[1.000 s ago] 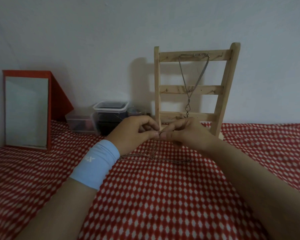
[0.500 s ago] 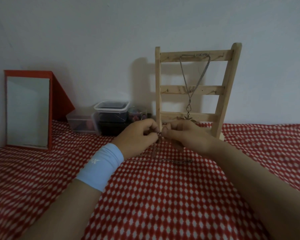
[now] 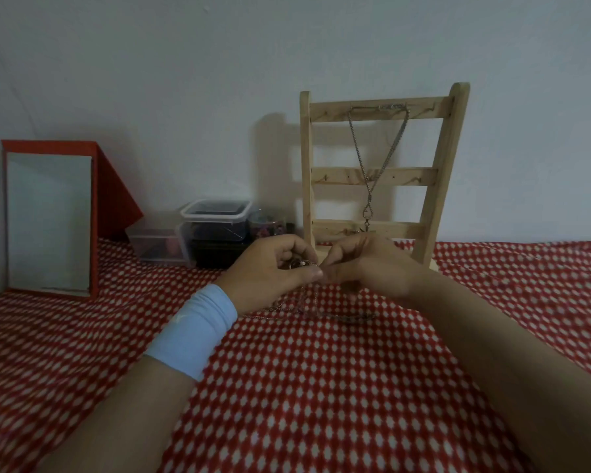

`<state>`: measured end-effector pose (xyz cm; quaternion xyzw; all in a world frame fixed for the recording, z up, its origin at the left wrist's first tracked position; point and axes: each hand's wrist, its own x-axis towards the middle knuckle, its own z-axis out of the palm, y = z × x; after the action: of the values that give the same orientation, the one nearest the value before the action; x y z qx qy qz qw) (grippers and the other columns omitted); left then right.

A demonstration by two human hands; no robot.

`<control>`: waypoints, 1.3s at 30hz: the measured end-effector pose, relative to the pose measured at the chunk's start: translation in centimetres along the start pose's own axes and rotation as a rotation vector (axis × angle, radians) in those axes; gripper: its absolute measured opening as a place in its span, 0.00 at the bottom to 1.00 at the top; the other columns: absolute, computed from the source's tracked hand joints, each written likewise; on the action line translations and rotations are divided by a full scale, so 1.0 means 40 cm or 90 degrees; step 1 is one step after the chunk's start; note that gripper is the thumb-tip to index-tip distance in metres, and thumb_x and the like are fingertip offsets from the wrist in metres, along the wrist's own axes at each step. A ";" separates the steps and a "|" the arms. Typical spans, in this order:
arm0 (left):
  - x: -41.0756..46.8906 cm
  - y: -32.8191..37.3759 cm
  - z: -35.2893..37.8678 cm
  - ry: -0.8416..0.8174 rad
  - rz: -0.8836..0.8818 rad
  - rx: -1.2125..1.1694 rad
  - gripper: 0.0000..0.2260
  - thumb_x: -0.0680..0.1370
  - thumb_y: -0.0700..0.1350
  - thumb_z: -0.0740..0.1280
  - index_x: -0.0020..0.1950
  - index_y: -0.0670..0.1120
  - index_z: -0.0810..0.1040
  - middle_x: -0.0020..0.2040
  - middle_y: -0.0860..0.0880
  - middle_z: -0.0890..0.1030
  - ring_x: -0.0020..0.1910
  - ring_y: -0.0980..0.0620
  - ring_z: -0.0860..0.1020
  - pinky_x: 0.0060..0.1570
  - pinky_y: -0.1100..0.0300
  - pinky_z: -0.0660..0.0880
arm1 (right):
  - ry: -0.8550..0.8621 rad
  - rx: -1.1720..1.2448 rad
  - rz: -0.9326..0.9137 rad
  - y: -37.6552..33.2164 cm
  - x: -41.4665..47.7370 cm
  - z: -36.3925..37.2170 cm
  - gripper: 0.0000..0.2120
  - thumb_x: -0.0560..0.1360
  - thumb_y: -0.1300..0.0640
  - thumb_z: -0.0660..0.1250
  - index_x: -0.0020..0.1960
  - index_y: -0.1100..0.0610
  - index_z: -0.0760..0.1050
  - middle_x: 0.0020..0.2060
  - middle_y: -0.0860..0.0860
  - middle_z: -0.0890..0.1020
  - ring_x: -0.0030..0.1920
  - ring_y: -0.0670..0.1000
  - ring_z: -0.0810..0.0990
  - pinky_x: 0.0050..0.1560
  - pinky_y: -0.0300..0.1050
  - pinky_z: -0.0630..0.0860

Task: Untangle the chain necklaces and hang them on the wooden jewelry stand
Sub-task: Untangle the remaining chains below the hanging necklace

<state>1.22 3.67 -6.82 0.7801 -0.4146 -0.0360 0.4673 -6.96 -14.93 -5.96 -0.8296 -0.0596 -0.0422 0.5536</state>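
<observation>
The stand (image 3: 338, 176) is standing far on the cloth (image 3: 321, 387), right of centre, backing onto the wall (image 3: 185, 80). A necklace (image 3: 368, 194) is hanging from its top rail, down past the middle rail. Just near of its foot, the left hand (image 3: 270, 271) and right hand (image 3: 369, 268) are meeting, pinching a chain (image 3: 352, 317) whose slack is lying on the cloth beneath them. Left of the stand, a jar (image 3: 267, 223), a tub (image 3: 215, 220) and a box (image 3: 154, 244) are sitting along the wall, the tub possibly stacked on another. The mirror (image 3: 48, 220) is standing far left.

Two hands (image 3: 270, 271) (image 3: 376, 268), one wooden stand (image 3: 306, 165), one hung necklace (image 3: 367, 186), one mirror (image 3: 48, 221), one wristband (image 3: 193, 331), two clear boxes (image 3: 154, 245) (image 3: 215, 221)
</observation>
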 end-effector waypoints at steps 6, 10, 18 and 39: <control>0.003 0.003 -0.017 -0.070 -0.043 0.086 0.03 0.77 0.47 0.70 0.48 0.51 0.83 0.45 0.59 0.82 0.45 0.68 0.78 0.47 0.72 0.71 | -0.038 0.011 0.016 0.005 0.002 -0.003 0.09 0.81 0.59 0.66 0.47 0.59 0.83 0.41 0.52 0.87 0.31 0.53 0.74 0.32 0.40 0.73; 0.007 0.020 -0.009 -0.014 -0.028 0.096 0.06 0.78 0.44 0.66 0.44 0.52 0.80 0.42 0.57 0.81 0.41 0.66 0.77 0.42 0.72 0.70 | -0.080 -0.190 0.052 -0.014 -0.002 0.018 0.15 0.85 0.49 0.57 0.46 0.53 0.76 0.33 0.47 0.78 0.32 0.41 0.75 0.41 0.37 0.70; 0.002 0.000 -0.002 -0.088 -0.078 0.131 0.07 0.77 0.45 0.66 0.44 0.43 0.81 0.39 0.45 0.81 0.39 0.53 0.78 0.45 0.56 0.76 | -0.011 -0.102 -0.033 -0.002 0.000 0.019 0.11 0.84 0.57 0.62 0.45 0.60 0.76 0.33 0.48 0.74 0.32 0.43 0.72 0.36 0.34 0.72; 0.001 0.001 -0.006 -0.008 -0.091 0.244 0.04 0.71 0.54 0.68 0.38 0.56 0.79 0.36 0.57 0.81 0.39 0.57 0.79 0.46 0.55 0.78 | 0.137 0.066 0.023 -0.001 0.003 0.034 0.02 0.73 0.65 0.75 0.44 0.61 0.82 0.39 0.54 0.87 0.31 0.49 0.82 0.35 0.39 0.81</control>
<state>1.33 3.82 -6.65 0.8818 -0.3603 0.0057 0.3042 -6.84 -13.65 -6.41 -0.7914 0.0133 -0.1178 0.5997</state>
